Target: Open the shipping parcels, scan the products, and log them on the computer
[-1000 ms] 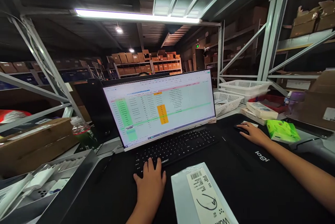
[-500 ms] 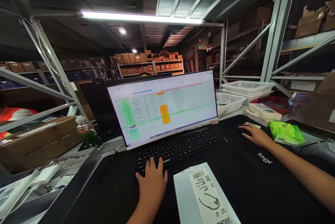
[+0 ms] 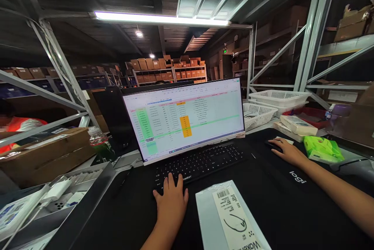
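My left hand (image 3: 172, 199) rests with spread fingers on the lower left keys of a black keyboard (image 3: 201, 163). Over on the right, my right hand (image 3: 284, 151) lies curved over a black computer mouse (image 3: 274, 147), which shows only in part under the fingers. Behind the keyboard stands a monitor (image 3: 204, 125) with a spreadsheet on its screen, marked in green and orange. A pale box (image 3: 204, 211) with a barcode label, a hand-drawn black curve on it, lies between my forearms on the black desk mat (image 3: 280, 203).
White plastic baskets (image 3: 260, 115), small white boxes (image 3: 298, 124) and a bright green packet (image 3: 323, 148) stand on the right. At left are a bottle (image 3: 101, 145), a cardboard box (image 3: 49, 150) and an open grey tray (image 3: 84, 199). A person in red (image 3: 25, 124) is behind the rack.
The whole view has shifted slightly, so things appear a little further right. Both hands keep their places on the keyboard and the mouse.
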Action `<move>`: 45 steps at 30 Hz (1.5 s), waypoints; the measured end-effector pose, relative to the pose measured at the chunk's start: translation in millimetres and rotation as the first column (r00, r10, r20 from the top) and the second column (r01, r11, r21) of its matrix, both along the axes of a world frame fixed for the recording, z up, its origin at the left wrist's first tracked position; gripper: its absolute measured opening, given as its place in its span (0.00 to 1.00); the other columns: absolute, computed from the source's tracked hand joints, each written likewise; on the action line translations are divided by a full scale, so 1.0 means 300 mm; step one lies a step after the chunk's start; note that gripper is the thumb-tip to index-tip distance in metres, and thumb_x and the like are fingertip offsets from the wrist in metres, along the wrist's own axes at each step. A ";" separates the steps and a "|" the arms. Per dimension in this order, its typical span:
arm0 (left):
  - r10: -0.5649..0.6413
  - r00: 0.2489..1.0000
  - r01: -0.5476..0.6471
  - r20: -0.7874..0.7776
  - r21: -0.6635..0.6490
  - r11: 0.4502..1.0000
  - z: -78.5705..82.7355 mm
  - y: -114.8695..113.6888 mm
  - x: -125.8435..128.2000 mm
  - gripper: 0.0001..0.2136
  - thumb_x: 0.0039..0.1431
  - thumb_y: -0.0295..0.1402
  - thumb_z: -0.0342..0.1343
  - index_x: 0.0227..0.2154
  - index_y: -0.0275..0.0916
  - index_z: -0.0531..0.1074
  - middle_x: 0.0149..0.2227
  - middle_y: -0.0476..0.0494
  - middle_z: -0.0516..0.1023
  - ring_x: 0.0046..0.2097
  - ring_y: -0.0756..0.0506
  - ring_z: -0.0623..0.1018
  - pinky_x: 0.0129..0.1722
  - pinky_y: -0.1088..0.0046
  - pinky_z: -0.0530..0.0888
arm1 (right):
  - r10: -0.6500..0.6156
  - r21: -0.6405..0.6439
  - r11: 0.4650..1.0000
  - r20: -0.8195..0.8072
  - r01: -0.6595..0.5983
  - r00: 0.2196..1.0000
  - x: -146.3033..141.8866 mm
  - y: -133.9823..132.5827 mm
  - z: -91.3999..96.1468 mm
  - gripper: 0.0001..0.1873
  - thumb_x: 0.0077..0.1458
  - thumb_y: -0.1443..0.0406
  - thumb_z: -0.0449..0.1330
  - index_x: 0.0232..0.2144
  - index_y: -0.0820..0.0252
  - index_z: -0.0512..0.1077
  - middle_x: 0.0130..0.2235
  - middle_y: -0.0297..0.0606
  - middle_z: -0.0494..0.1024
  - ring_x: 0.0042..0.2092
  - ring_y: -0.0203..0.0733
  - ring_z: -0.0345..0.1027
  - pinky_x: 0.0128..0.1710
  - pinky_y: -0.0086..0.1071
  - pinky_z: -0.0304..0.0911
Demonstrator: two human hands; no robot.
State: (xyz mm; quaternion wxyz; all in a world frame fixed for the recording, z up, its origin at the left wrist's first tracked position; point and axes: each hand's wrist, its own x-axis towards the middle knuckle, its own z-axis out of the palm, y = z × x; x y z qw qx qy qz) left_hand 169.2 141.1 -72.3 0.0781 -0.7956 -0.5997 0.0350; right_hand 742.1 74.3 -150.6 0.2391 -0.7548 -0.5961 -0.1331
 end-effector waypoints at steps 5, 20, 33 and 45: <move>0.009 0.996 -0.017 0.084 0.097 0.995 -0.040 0.012 -0.012 0.28 0.70 0.38 0.43 0.70 0.35 0.56 0.74 0.21 0.49 0.73 0.29 0.55 0.65 0.36 0.59 | -0.020 -0.044 0.999 0.010 0.020 1.000 -0.026 -0.023 0.039 0.30 0.62 0.50 0.52 0.61 0.53 0.71 0.59 0.50 0.71 0.58 0.56 0.71 0.58 0.47 0.69; 0.042 0.973 -0.068 0.227 0.107 0.992 -0.131 0.069 -0.031 0.26 0.68 0.39 0.50 0.66 0.36 0.63 0.75 0.21 0.37 0.72 0.26 0.56 0.65 0.39 0.60 | -0.040 -0.038 0.998 0.025 0.040 0.999 -0.011 -0.024 0.026 0.31 0.61 0.48 0.52 0.61 0.52 0.72 0.60 0.49 0.71 0.58 0.58 0.70 0.55 0.48 0.71; 0.001 0.993 -0.018 0.117 0.141 0.990 -0.091 0.027 -0.026 0.28 0.69 0.38 0.46 0.69 0.36 0.60 0.75 0.22 0.41 0.73 0.29 0.55 0.65 0.37 0.60 | 0.001 -0.069 0.998 0.044 0.002 0.999 0.003 -0.027 0.021 0.28 0.56 0.55 0.53 0.57 0.53 0.74 0.57 0.50 0.72 0.55 0.59 0.72 0.57 0.48 0.68; -0.010 0.995 -0.004 0.102 0.133 0.991 -0.081 0.021 -0.024 0.28 0.69 0.38 0.46 0.69 0.37 0.60 0.75 0.22 0.45 0.73 0.30 0.56 0.64 0.36 0.62 | -0.001 -0.164 0.986 0.068 0.012 0.998 -0.008 -0.050 0.049 0.29 0.59 0.55 0.50 0.59 0.53 0.73 0.60 0.50 0.70 0.56 0.57 0.72 0.54 0.45 0.71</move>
